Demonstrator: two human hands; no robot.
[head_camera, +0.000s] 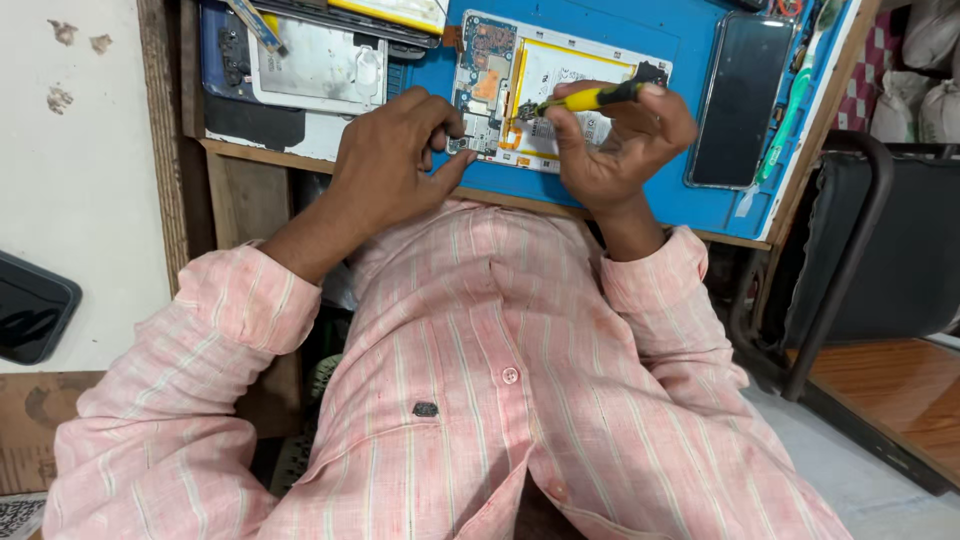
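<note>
An opened phone (540, 90) lies on a blue work mat (680, 190), its circuit board and pale battery exposed. My right hand (615, 140) grips a yellow and black screwdriver (590, 97), whose tip rests on the board near the phone's middle. My left hand (390, 150) sits at the phone's left edge, fingers curled, fingertips pressing on the lower left corner of the board. Both forearms come out of pink striped sleeves.
A dark phone screen (738, 98) lies at the mat's right. A removed back panel (318, 65) and a tool with a yellow and blue handle (258, 24) lie at the left. A black chair frame (850, 250) stands right, a wall (70, 200) left.
</note>
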